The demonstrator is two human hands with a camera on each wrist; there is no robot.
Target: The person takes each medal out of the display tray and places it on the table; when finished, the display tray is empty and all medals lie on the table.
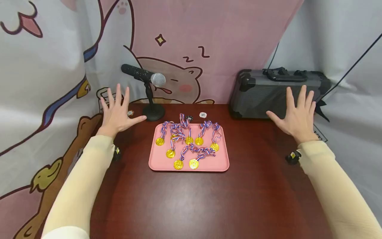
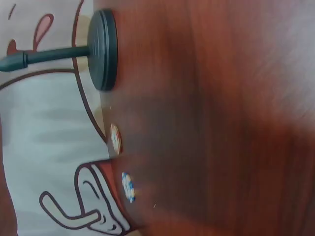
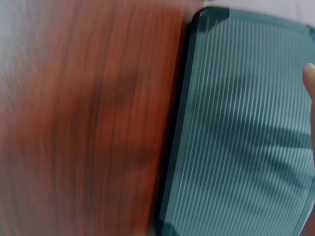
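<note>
My left hand (image 1: 114, 116) is raised with its fingers spread and holds nothing; its thumb points toward the base of the microphone stand (image 1: 153, 112). On the right, my right hand (image 1: 298, 121) is likewise raised and spread, overlapping the dark hard case (image 1: 256, 96) in the head view. Part of one finger (image 3: 310, 81) shows at the right wrist view's edge, over the ribbed case side. Between the hands lies a pink tray (image 1: 161, 164) bearing several gold medals (image 1: 193, 164) with knotted red, white and blue ribbons (image 1: 206, 152).
A black microphone (image 1: 140, 73) with a silver head sits on the stand. Poker chips lie at the back: a white chip (image 1: 203, 115), a black chip (image 1: 189, 118), an orange-edged chip (image 2: 116, 138) and a blue-and-white chip (image 2: 128, 187). Printed curtains (image 1: 221, 39) border the brown table (image 1: 191, 205).
</note>
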